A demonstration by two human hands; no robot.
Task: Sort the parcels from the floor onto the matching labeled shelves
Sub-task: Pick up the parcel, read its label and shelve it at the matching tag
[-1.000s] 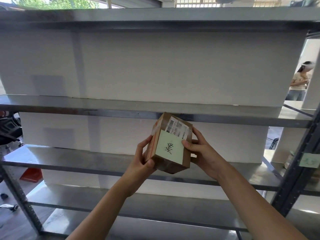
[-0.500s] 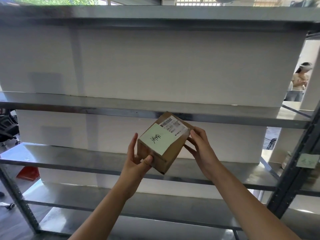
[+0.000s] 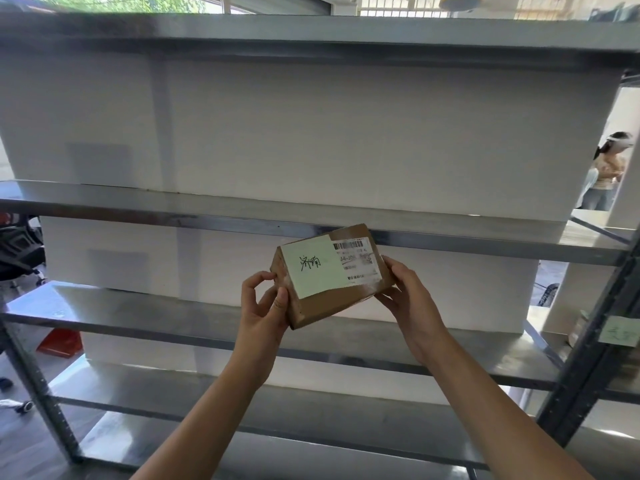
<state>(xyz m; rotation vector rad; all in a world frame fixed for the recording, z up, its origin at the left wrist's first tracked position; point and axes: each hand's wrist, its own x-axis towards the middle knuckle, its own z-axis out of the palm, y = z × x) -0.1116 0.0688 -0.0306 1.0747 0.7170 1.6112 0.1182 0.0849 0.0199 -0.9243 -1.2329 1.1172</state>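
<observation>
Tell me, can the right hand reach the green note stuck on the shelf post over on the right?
Probably yes, but not right now. The right hand is holding the cardboard parcel together with the left hand. Nothing blocks the way to the green note on the post, so it looks reachable once freed.

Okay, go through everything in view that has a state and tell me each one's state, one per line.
Parcel: sealed, tilted, held in the air in front of the shelves by both hands.
Green note: stuck to the parcel's top face, handwriting facing the camera.
Left hand: gripping the parcel's left end.
Right hand: gripping the parcel's right end.
Shelves: bare where visible.
Upright's note: stuck on, writing unreadable.
</observation>
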